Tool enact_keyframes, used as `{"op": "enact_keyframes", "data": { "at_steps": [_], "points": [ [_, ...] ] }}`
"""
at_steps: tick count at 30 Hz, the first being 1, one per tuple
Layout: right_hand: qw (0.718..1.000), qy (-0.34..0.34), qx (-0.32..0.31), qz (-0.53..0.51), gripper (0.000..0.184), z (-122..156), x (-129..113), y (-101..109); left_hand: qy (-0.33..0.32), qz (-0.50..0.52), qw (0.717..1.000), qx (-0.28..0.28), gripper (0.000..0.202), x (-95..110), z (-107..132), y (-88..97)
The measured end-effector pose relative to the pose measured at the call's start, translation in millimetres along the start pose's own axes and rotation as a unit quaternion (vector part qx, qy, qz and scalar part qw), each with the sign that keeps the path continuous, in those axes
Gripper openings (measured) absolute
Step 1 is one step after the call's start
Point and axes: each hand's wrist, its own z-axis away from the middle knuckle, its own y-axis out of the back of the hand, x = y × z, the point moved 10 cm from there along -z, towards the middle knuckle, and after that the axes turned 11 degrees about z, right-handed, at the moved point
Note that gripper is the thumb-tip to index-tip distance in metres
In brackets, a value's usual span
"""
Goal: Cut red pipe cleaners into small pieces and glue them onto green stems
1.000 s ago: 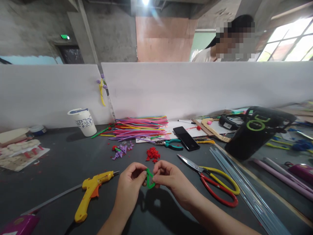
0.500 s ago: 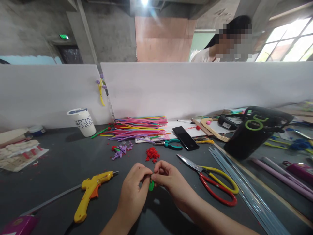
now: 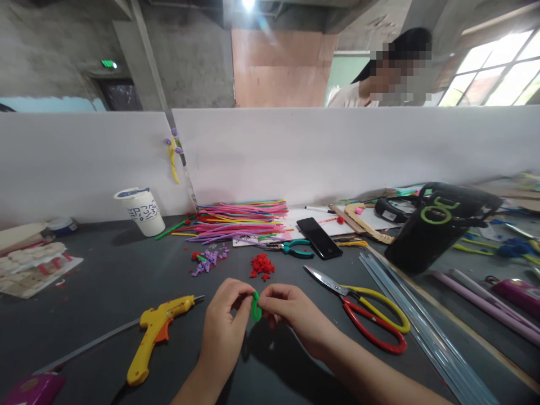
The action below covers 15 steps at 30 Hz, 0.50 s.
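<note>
Both of my hands pinch a short green pipe cleaner piece (image 3: 255,307) bent into a small loop, held just above the dark table (image 3: 105,281). My left hand (image 3: 225,320) grips its left side with thumb and fingers closed. My right hand (image 3: 287,312) pinches the other side, fingers curled. Just beyond my hands lie a small heap of red bits (image 3: 262,265) and a scatter of purple bits (image 3: 207,261).
A yellow glue gun (image 3: 156,332) lies to the left, red and yellow scissors (image 3: 367,318) to the right with clear glue sticks (image 3: 417,332). A bundle of coloured pipe cleaners (image 3: 240,220), teal pliers (image 3: 295,247), a phone (image 3: 319,237), a cup (image 3: 141,211) and a black bag (image 3: 434,228) lie further back. Another person sits behind the white divider (image 3: 337,152).
The green loop was squeezed smaller between my fingers, then shows again as a tighter curl. My hands stayed close together in the same spot.
</note>
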Motion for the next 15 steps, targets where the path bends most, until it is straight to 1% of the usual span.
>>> {"op": "enact_keyframes", "data": {
  "at_steps": [2,4,6,7,9,11,12,13,15],
  "points": [
    [1.0,-0.011,-0.002,-0.013,0.015,-0.7,5.4,-1.9,-0.025,-0.013,1.0,-0.01,0.014,5.6,1.6,-3.4],
    [1.0,-0.017,0.0,-0.018,0.015,-1.4,8.2,-1.9,-0.026,-0.001,0.999,-0.023,0.014,6.9,1.8,-6.4],
    [1.0,-0.01,0.001,-0.009,0.018,-2.1,6.6,0.0,-0.001,0.035,0.999,-0.036,0.014,3.7,0.9,-8.6],
    [1.0,0.002,0.005,-0.002,0.019,-2.3,3.4,2.3,0.023,0.06,0.997,-0.044,0.012,0.1,0.6,-10.2],
    [0.998,0.054,0.016,0.027,0.017,-1.8,-9.7,8.1,0.089,0.128,0.986,-0.057,0.008,-9.5,1.6,-14.5],
    [0.985,0.139,0.029,0.101,0.007,2.0,-29.7,12.0,0.164,0.21,0.962,-0.064,0.003,-19.8,5.4,-21.0],
    [0.971,0.182,0.034,0.153,0.006,5.2,-39.3,11.8,0.198,0.248,0.946,-0.063,0.002,-24.1,7.9,-23.8],
    [0.953,0.219,0.039,0.207,0.009,8.6,-47.0,10.4,0.225,0.28,0.931,-0.058,0.002,-27.7,10.2,-26.0],
    [0.917,0.267,0.05,0.292,0.012,14.1,-56.4,7.3,0.26,0.325,0.908,-0.053,0.004,-32.5,13.8,-29.5]
  ]
}}
